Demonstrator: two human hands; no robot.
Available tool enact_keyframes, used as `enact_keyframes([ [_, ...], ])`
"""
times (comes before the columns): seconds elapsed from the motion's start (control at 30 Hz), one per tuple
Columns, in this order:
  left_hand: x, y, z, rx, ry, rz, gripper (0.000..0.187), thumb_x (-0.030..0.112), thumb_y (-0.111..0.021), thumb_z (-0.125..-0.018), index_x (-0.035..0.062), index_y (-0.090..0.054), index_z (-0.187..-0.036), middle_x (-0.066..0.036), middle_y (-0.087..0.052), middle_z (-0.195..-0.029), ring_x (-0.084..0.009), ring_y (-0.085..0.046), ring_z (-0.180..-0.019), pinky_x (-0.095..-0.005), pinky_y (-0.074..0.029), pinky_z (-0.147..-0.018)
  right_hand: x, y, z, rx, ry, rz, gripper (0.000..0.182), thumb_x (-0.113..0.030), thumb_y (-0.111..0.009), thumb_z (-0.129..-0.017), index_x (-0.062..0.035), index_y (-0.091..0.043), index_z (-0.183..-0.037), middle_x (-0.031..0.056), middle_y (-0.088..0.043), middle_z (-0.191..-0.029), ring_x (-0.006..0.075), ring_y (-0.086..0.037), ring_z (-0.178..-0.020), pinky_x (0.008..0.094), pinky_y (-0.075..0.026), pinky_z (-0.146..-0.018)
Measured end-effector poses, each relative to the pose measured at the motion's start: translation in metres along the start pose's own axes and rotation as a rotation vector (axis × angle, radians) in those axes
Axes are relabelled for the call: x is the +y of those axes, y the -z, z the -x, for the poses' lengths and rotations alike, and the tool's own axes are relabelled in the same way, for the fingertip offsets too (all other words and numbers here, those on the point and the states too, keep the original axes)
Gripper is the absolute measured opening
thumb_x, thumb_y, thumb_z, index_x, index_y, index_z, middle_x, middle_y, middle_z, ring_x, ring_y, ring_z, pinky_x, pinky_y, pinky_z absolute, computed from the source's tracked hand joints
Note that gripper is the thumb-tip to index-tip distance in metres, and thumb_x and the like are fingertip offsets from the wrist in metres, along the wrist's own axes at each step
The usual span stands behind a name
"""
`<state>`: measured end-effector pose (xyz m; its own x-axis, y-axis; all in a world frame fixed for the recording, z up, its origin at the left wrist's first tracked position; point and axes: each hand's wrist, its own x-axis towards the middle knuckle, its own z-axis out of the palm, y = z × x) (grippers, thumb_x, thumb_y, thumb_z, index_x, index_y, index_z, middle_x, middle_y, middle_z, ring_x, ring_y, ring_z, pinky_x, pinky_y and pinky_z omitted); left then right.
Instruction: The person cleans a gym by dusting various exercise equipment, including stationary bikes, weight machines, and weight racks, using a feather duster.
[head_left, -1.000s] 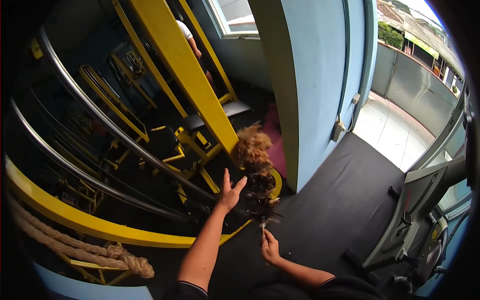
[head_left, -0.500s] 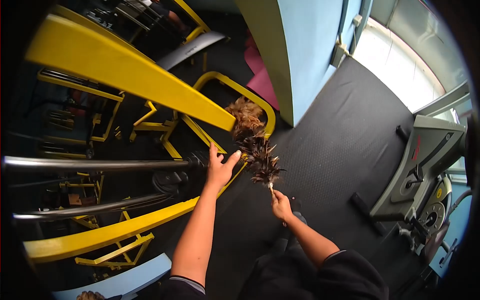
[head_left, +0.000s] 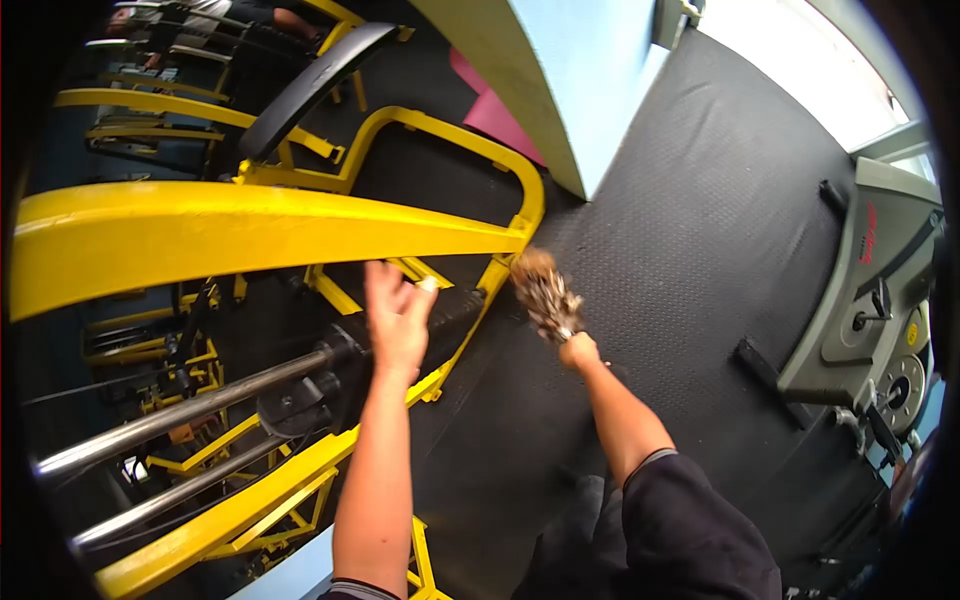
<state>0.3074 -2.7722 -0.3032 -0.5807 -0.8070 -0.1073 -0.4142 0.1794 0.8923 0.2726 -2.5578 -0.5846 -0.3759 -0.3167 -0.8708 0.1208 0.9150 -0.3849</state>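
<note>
Two metal rods [head_left: 190, 415] slant below the yellow beam [head_left: 280, 220] on the gym floor, with another person [head_left: 208, 8] partly in view far above it, amid the racks. A black pad [head_left: 315, 90] juts over the beam's upper side. Beneath the beam, the left hand [head_left: 398, 325] hangs with its fingers loosely spread and the thumb apart, nothing seen in its grasp; whether the fingertips brush the beam's lower edge, I cannot tell from here. It would do best, to my eye, kept clear of the black block [head_left: 348, 350] where the rods end. A pink mat [head_left: 490, 115] and a pale pillar [head_left: 540, 90] stand above the beam's right end. Just beside that end is the feather duster [head_left: 545, 290], its brown tip close to the yellow metal, contact uncertain. Below and right of the beam's end, the right hand [head_left: 580, 350] has its fingers closed around the duster's handle, close under the plume. A loose wrist and short, light strokes should suit such soft feathers, the tip laid along the beam's corner rather than jabbed into it. Well to the beam's right, across the black floor [head_left: 700, 200], leans a grey machine [head_left: 850, 270].
</note>
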Motion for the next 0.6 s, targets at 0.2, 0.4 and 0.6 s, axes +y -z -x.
enact_keyframes([
  [0.2, -0.029, -0.007, 0.143, -0.429, 0.365, -0.078, 0.07, 0.024, -0.069, -0.082, -0.0029, -0.034, -0.136, -0.022, -0.053, -0.126, -0.0288, -0.056, -0.113, -0.0372, -0.045, -0.094, 0.043, 0.023, 0.05, -0.048, 0.426, 0.319, 0.035, -0.031, -0.058, -0.082, -0.0052, -0.063, -0.105, 0.0185, -0.064, -0.105, 0.0285, -0.063, -0.097, 0.0382, -0.051, -0.078],
  [0.4, -0.074, 0.056, 0.29, -0.759, 0.542, -0.507, 0.076, 0.046, -0.067, -0.078, 0.0025, -0.042, -0.134, -0.02, -0.053, -0.127, -0.0297, -0.052, -0.118, -0.0355, -0.041, -0.099, 0.102, 0.023, 0.164, -0.054, 0.117, 0.36, 0.034, -0.017, -0.061, -0.071, -0.0025, -0.064, -0.102, 0.0185, -0.066, -0.098, 0.0306, -0.066, -0.09, 0.0383, -0.054, -0.074],
  [0.6, -0.104, 0.159, 0.36, -0.203, 0.593, -0.37, 0.075, 0.042, -0.072, -0.075, 0.0006, -0.045, -0.131, -0.019, -0.054, -0.127, -0.0276, -0.054, -0.116, -0.0346, -0.043, -0.095, 0.097, -0.034, 0.245, -0.242, 0.581, 0.661, 0.034, -0.031, -0.052, -0.08, -0.0048, -0.067, -0.096, 0.023, -0.064, -0.099, 0.0367, -0.063, -0.092, 0.043, -0.051, -0.08],
])
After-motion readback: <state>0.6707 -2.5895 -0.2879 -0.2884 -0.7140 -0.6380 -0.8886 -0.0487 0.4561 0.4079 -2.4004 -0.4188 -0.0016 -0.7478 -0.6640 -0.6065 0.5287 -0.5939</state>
